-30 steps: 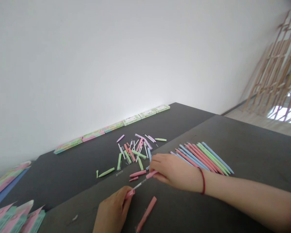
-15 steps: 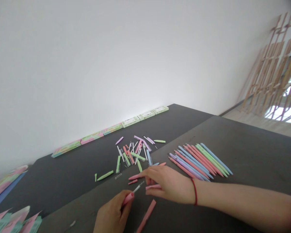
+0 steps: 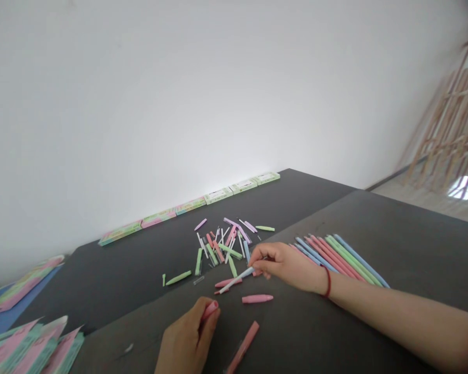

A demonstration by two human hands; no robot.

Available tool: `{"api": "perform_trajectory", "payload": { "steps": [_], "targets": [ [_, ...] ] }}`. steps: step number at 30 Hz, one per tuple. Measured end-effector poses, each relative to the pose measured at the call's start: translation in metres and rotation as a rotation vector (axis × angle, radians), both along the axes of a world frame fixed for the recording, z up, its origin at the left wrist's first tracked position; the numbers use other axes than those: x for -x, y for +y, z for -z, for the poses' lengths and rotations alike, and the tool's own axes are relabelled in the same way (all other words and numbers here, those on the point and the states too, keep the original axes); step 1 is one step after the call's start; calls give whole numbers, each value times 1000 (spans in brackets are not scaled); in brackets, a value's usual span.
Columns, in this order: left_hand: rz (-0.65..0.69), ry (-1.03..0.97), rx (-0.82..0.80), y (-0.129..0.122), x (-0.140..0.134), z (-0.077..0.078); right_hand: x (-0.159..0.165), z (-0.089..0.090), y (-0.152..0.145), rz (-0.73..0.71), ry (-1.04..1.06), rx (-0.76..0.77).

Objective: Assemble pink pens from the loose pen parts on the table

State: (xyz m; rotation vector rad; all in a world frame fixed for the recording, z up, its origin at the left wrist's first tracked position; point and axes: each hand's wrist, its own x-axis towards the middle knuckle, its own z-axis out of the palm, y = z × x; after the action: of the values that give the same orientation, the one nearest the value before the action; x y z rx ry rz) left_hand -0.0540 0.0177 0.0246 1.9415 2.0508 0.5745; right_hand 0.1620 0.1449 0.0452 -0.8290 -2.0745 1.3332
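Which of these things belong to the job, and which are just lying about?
Likely part of the job:
pink tube in the left hand
slim white stick in the right hand
scattered pen parts
row of coloured pens

Probably just lying about, untouched:
flat boxes in a line at the back
packets at lower left
small pale scrap

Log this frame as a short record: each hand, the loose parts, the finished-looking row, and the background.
Left hand: grips a pink tube, open end showing
Right hand: pinches a slim white and pale-blue piece
Between and near hands: tapered pink piece, lying on the dark tabletop
Loose parts: mixed-color pile beyond the hands
Row: colored pens, side by side, partly behind right hand
Background: flat boxes along the wall
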Motion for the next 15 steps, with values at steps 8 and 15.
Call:
{"api": "perform_trajectory", "payload": {
  "steps": [8,15],
  "targets": [
    [62,85,26,-2,-2,2,8,8,-26,-54,-41,-217],
    [45,66,18,-1,4,4,4,-6,-17,-29,-69,-292]
  ]
}}
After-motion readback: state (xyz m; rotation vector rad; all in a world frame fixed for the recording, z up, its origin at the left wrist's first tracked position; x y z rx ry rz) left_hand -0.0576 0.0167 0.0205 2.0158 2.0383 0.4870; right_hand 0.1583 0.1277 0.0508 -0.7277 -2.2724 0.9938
